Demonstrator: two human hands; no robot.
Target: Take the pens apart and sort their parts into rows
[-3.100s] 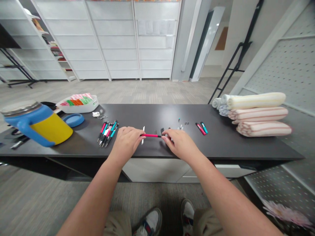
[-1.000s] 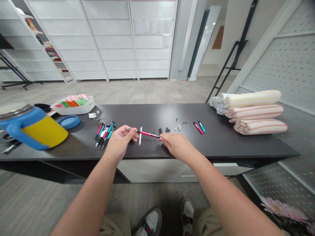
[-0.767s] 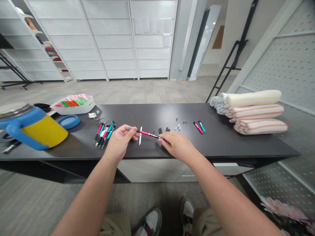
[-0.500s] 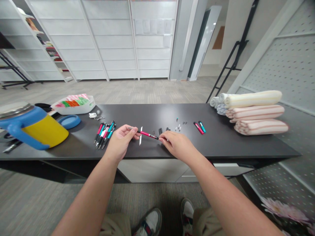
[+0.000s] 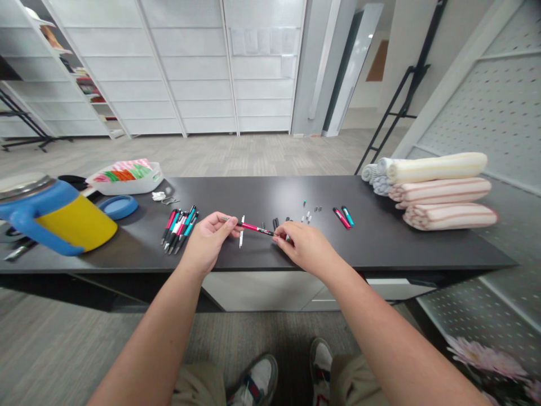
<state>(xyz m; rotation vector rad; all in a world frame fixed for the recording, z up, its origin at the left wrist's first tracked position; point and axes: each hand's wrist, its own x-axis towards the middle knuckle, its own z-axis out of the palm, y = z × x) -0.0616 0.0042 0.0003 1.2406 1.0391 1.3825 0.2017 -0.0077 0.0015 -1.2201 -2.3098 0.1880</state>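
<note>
While both forearms reach over the dark desk (image 5: 270, 194), a red pen (image 5: 257, 228) with black ends is held just above its near part, lying nearly level and sloping slightly down toward the right. The left hand (image 5: 213, 230) pinches one end between thumb and fingers, a thin tip showing past the thumb. The right hand (image 5: 303, 242) has its fingertips closed about the other black end, which they partly hide.

Below the pen, thin white sticks (image 5: 242, 234) lie across its line. Just beyond the right fingers I see short black tubes (image 5: 275, 223), and farther back some small white pieces (image 5: 306, 218). To the right of these lie a red barrel (image 5: 341, 218) and a teal barrel (image 5: 347, 216), side by side.

Left of the left hand is a heap of pens (image 5: 179, 230) in red, teal, white and black. Farther left sit a blue lid (image 5: 119, 207), a blue and yellow jug (image 5: 63, 217) and a white tray (image 5: 149, 183) of colourful packets. Rolled towels (image 5: 443, 193) are stacked at the desk's right end.
</note>
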